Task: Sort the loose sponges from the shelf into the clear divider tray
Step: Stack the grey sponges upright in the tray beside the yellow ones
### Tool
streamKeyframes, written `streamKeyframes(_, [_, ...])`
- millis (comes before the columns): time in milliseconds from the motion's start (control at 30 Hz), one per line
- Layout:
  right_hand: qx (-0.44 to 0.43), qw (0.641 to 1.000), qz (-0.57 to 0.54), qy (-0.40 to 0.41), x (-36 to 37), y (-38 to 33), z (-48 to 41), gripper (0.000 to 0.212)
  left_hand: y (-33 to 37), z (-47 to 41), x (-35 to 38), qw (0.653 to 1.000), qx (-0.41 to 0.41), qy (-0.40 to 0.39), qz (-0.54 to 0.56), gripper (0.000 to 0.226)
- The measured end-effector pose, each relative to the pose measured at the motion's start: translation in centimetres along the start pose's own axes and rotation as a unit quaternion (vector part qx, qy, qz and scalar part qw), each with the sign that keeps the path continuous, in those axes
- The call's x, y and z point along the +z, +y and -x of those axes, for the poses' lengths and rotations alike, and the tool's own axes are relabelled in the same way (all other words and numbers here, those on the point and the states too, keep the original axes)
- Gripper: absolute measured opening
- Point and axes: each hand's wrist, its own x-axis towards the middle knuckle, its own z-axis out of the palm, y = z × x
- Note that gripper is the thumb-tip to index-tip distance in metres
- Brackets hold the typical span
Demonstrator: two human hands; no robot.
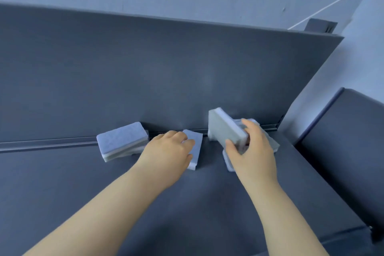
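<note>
Pale grey-blue sponges lie on a dark grey shelf (187, 203) against its back panel. My right hand (252, 151) grips a stack of sponges (225, 129), tilted up on edge. More sponges (274, 143) lie under and behind that hand, partly hidden. My left hand (169, 151) rests on a single flat sponge (195, 151), fingers curled over its near edge. To the left, a stack of two or three sponges (122, 141) leans against the back panel. No clear divider tray is in view.
The shelf's back panel (166, 68) rises steeply behind the sponges, with a groove along its base. A second dark shelf unit (342, 151) stands at the right. A pale wall and a white cord run above.
</note>
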Motion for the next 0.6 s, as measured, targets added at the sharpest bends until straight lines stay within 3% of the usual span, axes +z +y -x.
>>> streamKeyframes(133, [0.011,0.997,-0.076,0.002,-2.1,1.1,0.7,0.046,2.2,-3.0,2.8,0.987,-0.059,-0.143,-0.038,0.045])
streamKeyframes(233, [0.033,0.991,-0.128,-0.036,-2.0,2.5,1.2,0.037,3.1,-3.2,5.0,0.973,-0.112,-0.196,-0.043,0.061])
streamKeyframes(400, [0.044,0.974,-0.197,-0.108,-1.8,3.5,1.4,0.03,3.5,-1.8,5.5,0.979,-0.15,-0.138,-0.003,0.047])
streamKeyframes(500, [0.052,0.962,-0.237,-0.128,-2.2,3.7,2.0,0.029,4.0,-0.5,5.5,0.987,-0.117,-0.109,-0.015,0.03])
streamKeyframes(600, [0.061,0.954,-0.255,-0.144,-2.4,4.1,2.4,0.031,3.9,1.1,5.4,0.986,-0.148,-0.07,0.019,0.058])
